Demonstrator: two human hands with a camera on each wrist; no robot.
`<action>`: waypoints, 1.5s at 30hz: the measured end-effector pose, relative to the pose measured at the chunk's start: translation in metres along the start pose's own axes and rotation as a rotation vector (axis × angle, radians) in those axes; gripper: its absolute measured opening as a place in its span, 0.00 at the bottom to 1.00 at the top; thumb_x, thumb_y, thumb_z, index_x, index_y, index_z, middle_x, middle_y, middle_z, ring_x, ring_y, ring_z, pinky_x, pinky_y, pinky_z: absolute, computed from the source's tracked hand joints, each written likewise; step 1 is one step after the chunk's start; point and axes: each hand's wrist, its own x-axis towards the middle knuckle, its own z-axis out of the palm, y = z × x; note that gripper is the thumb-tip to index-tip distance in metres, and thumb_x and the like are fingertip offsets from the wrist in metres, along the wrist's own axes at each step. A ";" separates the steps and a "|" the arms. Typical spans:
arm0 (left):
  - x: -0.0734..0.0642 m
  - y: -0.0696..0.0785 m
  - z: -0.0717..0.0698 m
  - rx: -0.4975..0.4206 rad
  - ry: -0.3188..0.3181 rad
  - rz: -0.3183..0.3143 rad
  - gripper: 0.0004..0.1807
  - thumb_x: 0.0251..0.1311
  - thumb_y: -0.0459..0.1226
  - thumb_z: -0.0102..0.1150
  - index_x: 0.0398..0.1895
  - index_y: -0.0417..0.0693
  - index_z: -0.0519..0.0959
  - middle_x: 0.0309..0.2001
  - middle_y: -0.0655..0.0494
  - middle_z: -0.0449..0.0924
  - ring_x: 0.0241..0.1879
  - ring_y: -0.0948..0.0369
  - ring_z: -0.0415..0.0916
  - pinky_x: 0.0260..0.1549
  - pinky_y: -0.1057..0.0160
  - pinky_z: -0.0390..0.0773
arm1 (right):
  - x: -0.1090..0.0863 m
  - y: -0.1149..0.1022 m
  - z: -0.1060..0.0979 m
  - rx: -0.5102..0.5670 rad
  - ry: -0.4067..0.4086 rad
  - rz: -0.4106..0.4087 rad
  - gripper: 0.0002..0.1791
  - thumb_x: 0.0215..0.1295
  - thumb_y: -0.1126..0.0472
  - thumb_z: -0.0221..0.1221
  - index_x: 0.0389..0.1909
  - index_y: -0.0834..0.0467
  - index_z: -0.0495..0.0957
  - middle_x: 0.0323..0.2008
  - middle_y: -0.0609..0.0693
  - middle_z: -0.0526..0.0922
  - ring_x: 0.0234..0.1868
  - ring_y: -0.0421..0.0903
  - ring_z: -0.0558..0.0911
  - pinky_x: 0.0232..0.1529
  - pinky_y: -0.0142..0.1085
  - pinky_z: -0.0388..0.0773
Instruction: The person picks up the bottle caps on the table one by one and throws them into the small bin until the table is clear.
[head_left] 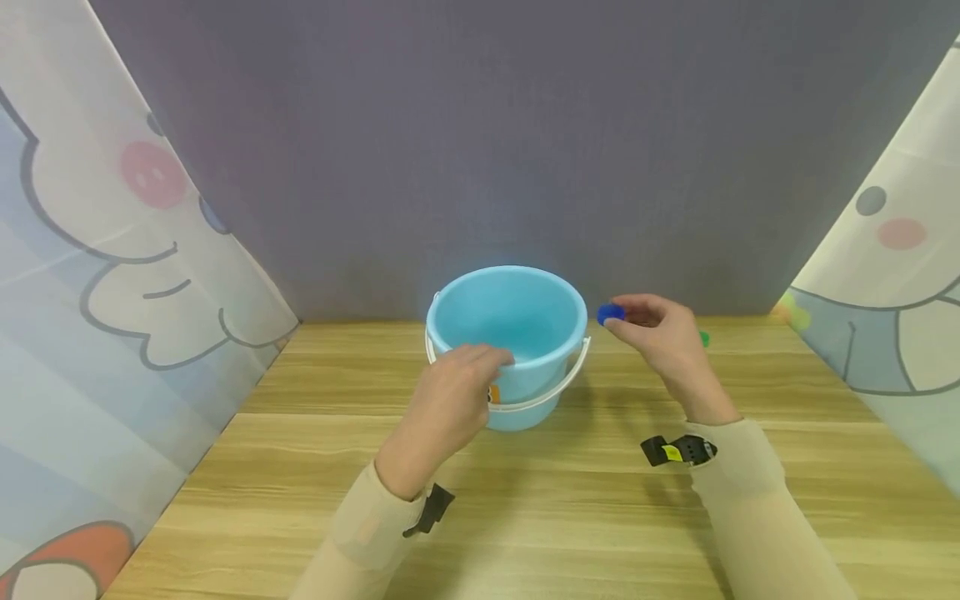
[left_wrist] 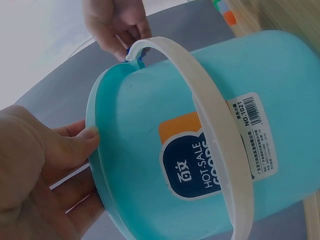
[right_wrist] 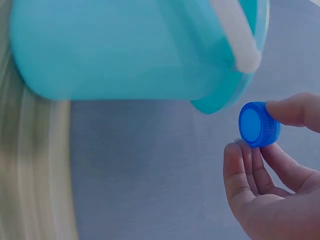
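Note:
A light blue bucket (head_left: 528,385) stands upright on the wooden table, its white handle (head_left: 536,402) hanging down over the front. My left hand (head_left: 453,396) holds the near rim; in the left wrist view the thumb (left_wrist: 82,142) lies on the outside and the other fingers go over the inner side. Between thumb and fingers, my right hand (head_left: 660,333) pinches a blue bottle cap (right_wrist: 259,124). That cap is just right of the bucket, level with its rim and apart from it. The bucket's floor is hidden in every view.
A small green object (head_left: 704,338) lies on the table behind the right hand. The left wrist view also shows a small orange object (left_wrist: 229,18). A grey wall (head_left: 360,208) rises close behind the bucket, and cartoon-printed curtains (head_left: 90,317) flank the table.

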 end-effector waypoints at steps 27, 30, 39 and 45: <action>-0.001 -0.001 0.000 0.002 0.016 0.010 0.29 0.38 0.13 0.63 0.45 0.45 0.84 0.41 0.54 0.87 0.40 0.55 0.83 0.39 0.60 0.82 | -0.012 -0.035 0.020 0.136 0.082 -0.188 0.23 0.65 0.62 0.67 0.59 0.68 0.78 0.47 0.54 0.83 0.47 0.45 0.83 0.49 0.28 0.81; -0.001 -0.002 0.000 0.005 0.019 0.010 0.29 0.38 0.13 0.63 0.45 0.45 0.84 0.40 0.55 0.87 0.40 0.55 0.83 0.39 0.60 0.82 | -0.011 -0.034 0.025 0.128 0.094 -0.207 0.23 0.65 0.63 0.68 0.58 0.67 0.79 0.47 0.54 0.83 0.46 0.45 0.83 0.48 0.27 0.81; -0.001 -0.002 -0.001 -0.002 0.014 0.004 0.29 0.38 0.13 0.63 0.45 0.44 0.84 0.40 0.54 0.87 0.39 0.55 0.83 0.39 0.59 0.82 | -0.011 -0.035 0.042 0.100 0.098 -0.323 0.18 0.64 0.67 0.67 0.54 0.68 0.81 0.47 0.58 0.80 0.45 0.45 0.82 0.54 0.30 0.79; -0.002 -0.002 -0.001 -0.010 -0.003 -0.001 0.29 0.38 0.14 0.65 0.46 0.44 0.83 0.40 0.53 0.86 0.38 0.55 0.82 0.38 0.60 0.82 | -0.013 -0.034 0.048 0.129 0.087 -0.365 0.18 0.62 0.71 0.66 0.53 0.70 0.81 0.45 0.61 0.80 0.44 0.44 0.82 0.53 0.29 0.79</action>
